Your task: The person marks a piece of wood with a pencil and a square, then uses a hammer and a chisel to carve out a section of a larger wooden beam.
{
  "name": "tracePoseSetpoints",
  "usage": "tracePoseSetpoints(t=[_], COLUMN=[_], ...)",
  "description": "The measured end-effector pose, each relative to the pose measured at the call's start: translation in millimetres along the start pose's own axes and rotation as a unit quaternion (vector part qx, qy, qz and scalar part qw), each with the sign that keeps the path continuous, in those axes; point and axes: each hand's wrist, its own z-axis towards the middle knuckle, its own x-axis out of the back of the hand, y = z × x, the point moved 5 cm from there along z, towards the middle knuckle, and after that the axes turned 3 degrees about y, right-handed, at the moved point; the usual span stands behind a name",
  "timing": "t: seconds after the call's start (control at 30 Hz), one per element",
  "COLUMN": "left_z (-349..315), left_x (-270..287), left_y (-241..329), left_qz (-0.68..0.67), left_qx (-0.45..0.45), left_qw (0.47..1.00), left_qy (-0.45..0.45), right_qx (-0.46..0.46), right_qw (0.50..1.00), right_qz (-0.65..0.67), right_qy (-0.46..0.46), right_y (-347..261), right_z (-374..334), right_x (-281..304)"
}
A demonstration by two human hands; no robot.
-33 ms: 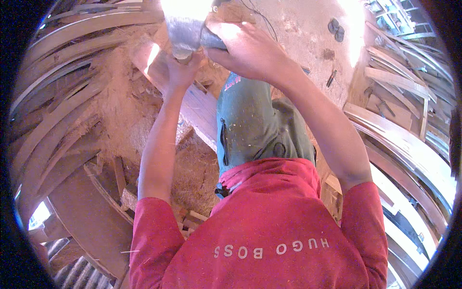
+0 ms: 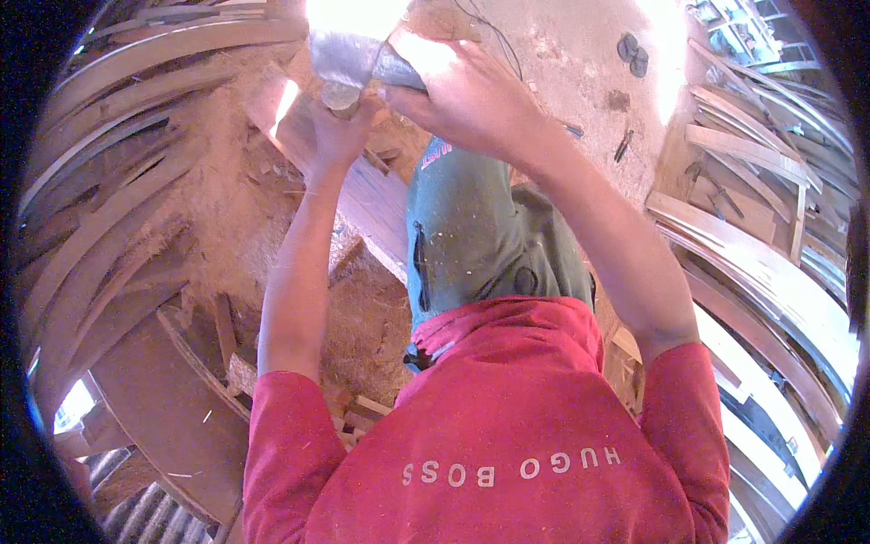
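Observation:
A grey metal tool (image 2: 349, 56) sits at the top centre, partly washed out by sunlight. My left hand (image 2: 337, 131) is closed around a round knob on its underside. My right hand (image 2: 462, 100) grips the tool's body from the right. The tool is over the upper end of a long wooden plank (image 2: 376, 204), which runs diagonally down toward my green trouser leg (image 2: 480, 236). What the tool's face is touching is hidden by glare.
Sawdust and wood chips (image 2: 227, 181) cover the ground on the left. Curved wooden strips (image 2: 100, 227) are stacked along the left side, with more strips (image 2: 761, 272) on the right. A thin cable (image 2: 494, 32) and two dark round objects (image 2: 631, 50) lie on the sandy ground above.

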Motion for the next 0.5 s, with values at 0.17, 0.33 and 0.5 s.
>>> tracePoseSetpoints(t=[0.17,0.33,0.5], left_z=[12,15,12], left_x=[-13,-20,-15], left_y=[-55,-67,-69], left_qz=[-0.073,-0.157,-0.127], left_qx=[-0.055,0.037,0.038], left_qw=[0.996,0.987,0.991], left_qy=[0.010,-0.007,-0.010], right_qx=[-0.038,-0.023,-0.029], right_qw=[0.997,1.000,0.997], right_qz=[-0.024,0.006,-0.054], right_qy=[-0.064,0.009,-0.052], right_y=[8,3,8], right_z=[-3,-10,-2], right_x=[-13,-10,-7])
